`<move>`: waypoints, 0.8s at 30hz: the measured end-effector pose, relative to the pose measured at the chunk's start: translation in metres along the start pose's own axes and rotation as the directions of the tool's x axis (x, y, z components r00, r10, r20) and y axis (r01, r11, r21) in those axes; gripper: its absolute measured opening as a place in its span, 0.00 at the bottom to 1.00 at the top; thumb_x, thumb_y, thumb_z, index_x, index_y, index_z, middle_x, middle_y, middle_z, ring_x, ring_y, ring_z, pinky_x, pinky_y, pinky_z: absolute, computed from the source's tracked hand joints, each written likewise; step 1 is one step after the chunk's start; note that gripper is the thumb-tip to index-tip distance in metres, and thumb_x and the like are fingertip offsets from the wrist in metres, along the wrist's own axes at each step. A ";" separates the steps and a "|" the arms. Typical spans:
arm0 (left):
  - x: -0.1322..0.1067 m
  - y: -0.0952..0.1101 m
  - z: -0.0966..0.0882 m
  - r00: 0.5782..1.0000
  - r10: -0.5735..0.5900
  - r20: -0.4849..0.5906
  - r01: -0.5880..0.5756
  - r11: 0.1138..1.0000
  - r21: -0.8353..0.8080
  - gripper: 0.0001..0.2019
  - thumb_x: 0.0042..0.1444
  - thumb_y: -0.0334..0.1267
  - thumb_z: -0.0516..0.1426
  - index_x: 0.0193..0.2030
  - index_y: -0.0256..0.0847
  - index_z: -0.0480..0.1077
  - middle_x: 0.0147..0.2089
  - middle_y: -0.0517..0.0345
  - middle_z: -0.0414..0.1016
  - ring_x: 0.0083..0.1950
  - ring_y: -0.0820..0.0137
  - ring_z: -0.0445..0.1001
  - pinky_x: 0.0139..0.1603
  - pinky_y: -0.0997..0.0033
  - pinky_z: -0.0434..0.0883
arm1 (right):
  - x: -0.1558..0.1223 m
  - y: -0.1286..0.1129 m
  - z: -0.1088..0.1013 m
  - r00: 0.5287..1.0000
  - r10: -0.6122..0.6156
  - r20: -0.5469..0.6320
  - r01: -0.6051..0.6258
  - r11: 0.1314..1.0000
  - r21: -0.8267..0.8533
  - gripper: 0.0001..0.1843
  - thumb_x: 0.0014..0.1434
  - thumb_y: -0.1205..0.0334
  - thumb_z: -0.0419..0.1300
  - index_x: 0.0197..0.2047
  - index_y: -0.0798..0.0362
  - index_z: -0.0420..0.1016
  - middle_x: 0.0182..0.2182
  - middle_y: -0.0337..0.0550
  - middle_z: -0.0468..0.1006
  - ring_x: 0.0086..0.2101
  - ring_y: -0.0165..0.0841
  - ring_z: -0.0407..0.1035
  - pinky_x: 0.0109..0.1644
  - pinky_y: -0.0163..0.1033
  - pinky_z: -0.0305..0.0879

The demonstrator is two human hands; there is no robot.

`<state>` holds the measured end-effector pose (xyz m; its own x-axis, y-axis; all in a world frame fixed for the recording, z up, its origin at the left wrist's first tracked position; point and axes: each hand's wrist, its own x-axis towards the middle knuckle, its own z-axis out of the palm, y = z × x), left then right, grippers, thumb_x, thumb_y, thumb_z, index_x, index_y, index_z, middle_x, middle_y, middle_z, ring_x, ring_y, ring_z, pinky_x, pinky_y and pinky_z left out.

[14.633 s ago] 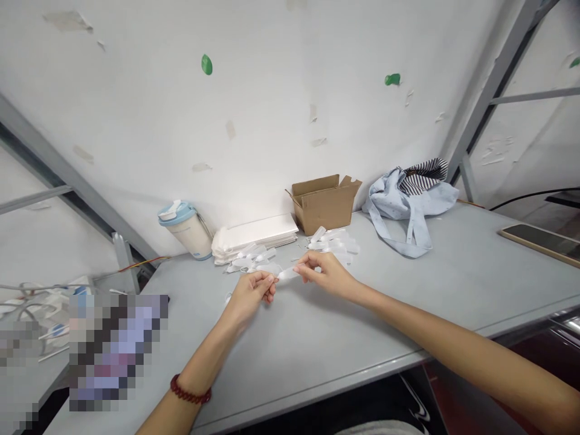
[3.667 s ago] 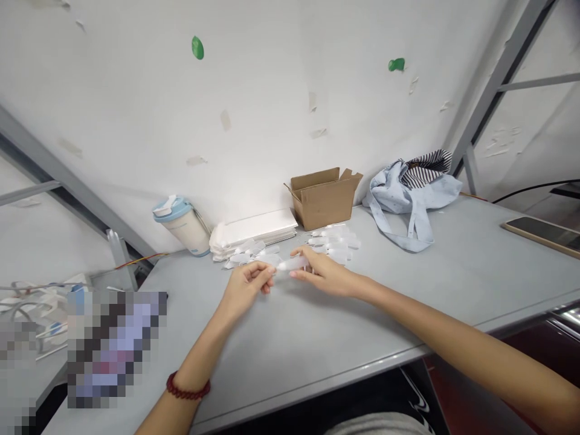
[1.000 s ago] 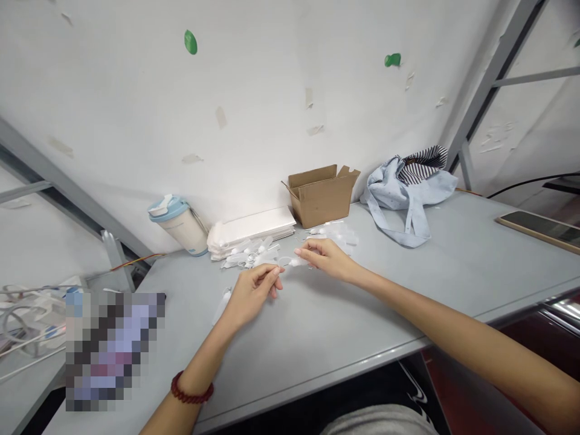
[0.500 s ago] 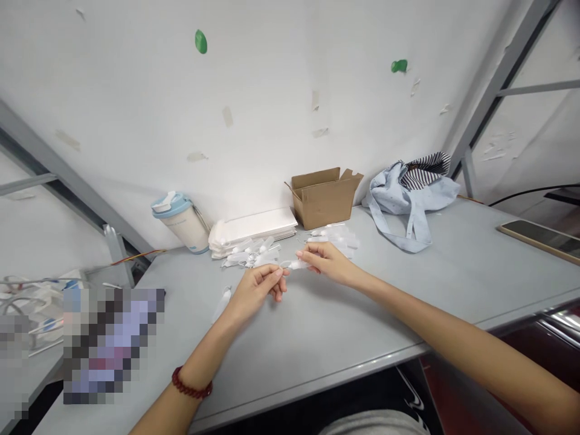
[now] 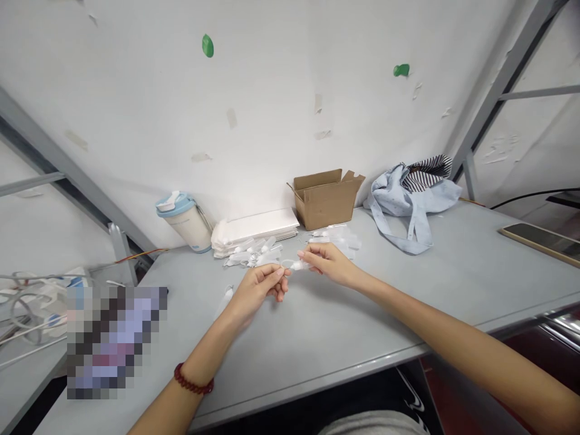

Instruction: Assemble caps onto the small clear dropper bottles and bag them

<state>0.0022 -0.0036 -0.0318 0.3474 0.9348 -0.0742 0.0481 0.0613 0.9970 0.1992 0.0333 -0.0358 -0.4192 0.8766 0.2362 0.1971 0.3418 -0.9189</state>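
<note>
On the near side of the cardboard box (image 5: 328,208), a small translucent white piece (image 5: 299,265) spans between the left hand (image 5: 263,287) and the right hand (image 5: 328,264). The right pinches its body; the left pinches the thin loop (image 5: 287,261) at its tip. Similar pieces (image 5: 338,237) lie just before the box, and a pile (image 5: 251,254) lies to the box's near left.

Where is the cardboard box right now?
In the head view, the cardboard box stands right of centre by the wall, beyond the right hand, between the white stack and the blue bag.
</note>
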 end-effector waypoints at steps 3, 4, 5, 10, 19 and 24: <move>0.001 -0.001 0.000 1.000 -0.006 0.000 0.006 1.000 -0.018 0.13 0.54 0.46 0.57 0.34 0.36 0.72 0.25 0.60 0.69 0.23 0.76 0.65 0.28 0.73 0.64 | 0.000 0.001 -0.001 1.000 -0.003 0.005 0.003 0.999 -0.036 0.22 0.59 0.47 0.52 0.21 0.53 0.58 0.19 0.33 0.58 0.22 0.25 0.54 0.28 0.34 0.56; 0.001 -0.001 0.000 1.000 -0.007 0.000 0.007 1.000 -0.022 0.14 0.54 0.46 0.58 0.34 0.36 0.72 0.25 0.60 0.69 0.23 0.76 0.65 0.28 0.73 0.64 | 0.000 0.000 -0.001 1.000 -0.004 0.006 0.004 0.999 -0.051 0.21 0.59 0.48 0.51 0.22 0.53 0.58 0.20 0.33 0.59 0.22 0.25 0.54 0.29 0.34 0.56; 0.001 -0.001 -0.001 1.000 -0.006 0.000 0.006 1.000 -0.023 0.14 0.54 0.46 0.58 0.34 0.35 0.72 0.25 0.59 0.69 0.23 0.76 0.65 0.28 0.73 0.64 | -0.001 0.000 -0.001 1.000 -0.006 0.005 0.006 0.998 -0.066 0.21 0.60 0.48 0.51 0.22 0.53 0.59 0.20 0.34 0.59 0.23 0.25 0.55 0.30 0.34 0.57; 0.002 -0.003 -0.001 1.000 0.004 0.002 -0.004 1.000 -0.004 0.13 0.55 0.45 0.57 0.33 0.35 0.72 0.26 0.60 0.69 0.23 0.76 0.66 0.29 0.73 0.64 | -0.002 -0.003 0.000 1.000 -0.020 -0.014 0.018 0.991 -0.130 0.20 0.60 0.51 0.51 0.22 0.54 0.60 0.20 0.34 0.60 0.24 0.26 0.55 0.30 0.33 0.56; 0.002 -0.004 0.000 1.000 -0.006 -0.021 0.005 1.000 -0.015 0.12 0.55 0.44 0.58 0.34 0.34 0.72 0.25 0.61 0.69 0.23 0.78 0.66 0.28 0.75 0.64 | -0.004 -0.006 0.002 0.996 -0.079 -0.043 0.067 0.968 -0.242 0.17 0.60 0.55 0.51 0.23 0.54 0.62 0.19 0.34 0.62 0.23 0.26 0.55 0.28 0.33 0.51; 0.002 -0.007 0.003 0.999 -0.012 -0.037 0.011 0.999 -0.030 0.13 0.55 0.44 0.58 0.34 0.34 0.72 0.25 0.60 0.70 0.23 0.77 0.68 0.28 0.75 0.64 | -0.005 -0.001 0.006 0.988 -0.143 -0.065 0.115 0.941 -0.318 0.15 0.60 0.57 0.51 0.25 0.55 0.65 0.19 0.35 0.64 0.22 0.26 0.56 0.28 0.33 0.52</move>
<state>0.0053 -0.0033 -0.0386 0.3119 0.9463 -0.0850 0.0232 0.0818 0.9964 0.1957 0.0268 -0.0376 -0.3844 0.8389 0.3854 0.4189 0.5305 -0.7369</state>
